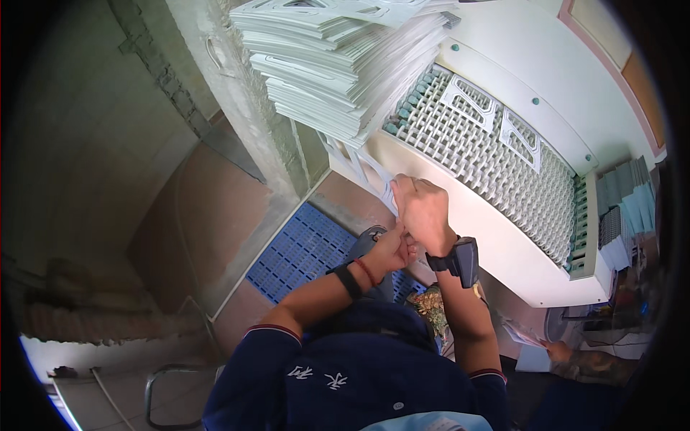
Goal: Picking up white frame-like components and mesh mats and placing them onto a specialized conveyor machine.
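Note:
My right hand (424,210) is closed around the near end of a thin white cut-out panel (370,172), which slants down from beneath a tall stack. Just below and left of it, my left hand (392,250) has its fingers curled in against the right hand; what they pinch, if anything, is hidden. The stack of white cut-out panels (316,79) rises beyond my hands. To the right, two white cut-out panels (468,102) lie flat on the roller bed (496,158) of a white machine.
The machine's pale side wall (460,194) runs close to my right forearm. A blue slatted plastic pallet (302,248) lies on the floor at left, beside a rough concrete pillar (248,86). Sheet stacks (625,194) stand far right. Another person's hand (557,352) touches pale sheets at lower right.

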`<state>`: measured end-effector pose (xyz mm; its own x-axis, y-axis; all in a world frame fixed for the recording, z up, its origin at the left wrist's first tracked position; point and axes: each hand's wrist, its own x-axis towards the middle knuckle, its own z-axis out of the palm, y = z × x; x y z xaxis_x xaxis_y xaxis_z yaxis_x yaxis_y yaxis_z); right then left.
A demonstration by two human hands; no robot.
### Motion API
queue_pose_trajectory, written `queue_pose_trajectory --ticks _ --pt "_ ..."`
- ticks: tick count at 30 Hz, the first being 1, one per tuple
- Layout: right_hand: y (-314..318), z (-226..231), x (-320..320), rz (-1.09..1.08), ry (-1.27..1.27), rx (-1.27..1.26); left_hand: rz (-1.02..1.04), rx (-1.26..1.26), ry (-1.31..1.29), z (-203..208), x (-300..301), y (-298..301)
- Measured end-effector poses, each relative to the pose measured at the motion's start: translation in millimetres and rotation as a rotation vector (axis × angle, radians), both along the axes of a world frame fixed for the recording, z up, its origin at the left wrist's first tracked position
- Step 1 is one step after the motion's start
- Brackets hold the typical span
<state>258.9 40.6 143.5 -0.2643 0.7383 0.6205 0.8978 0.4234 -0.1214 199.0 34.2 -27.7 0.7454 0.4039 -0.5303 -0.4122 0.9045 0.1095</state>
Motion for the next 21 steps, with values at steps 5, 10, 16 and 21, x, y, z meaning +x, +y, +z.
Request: queue_pose_trajectory --ticks 5,10,16,21 --pt "8 -28 7 -0.130 0.098 0.062 0.165 -0.061 -0.027 -8 -7 19" --pt "-3 1 -18 -0.036 -0.062 -0.052 0.175 0.307 -0.027 -44 30 4" --pt "11 -16 -1 -0.063 0.014 0.053 0.064 -0.051 0.097 -7 17 13" --pt "-6 6 -17 0.022 -0.071 -0.008 0.041 0.012 -0.028 1 7 7"
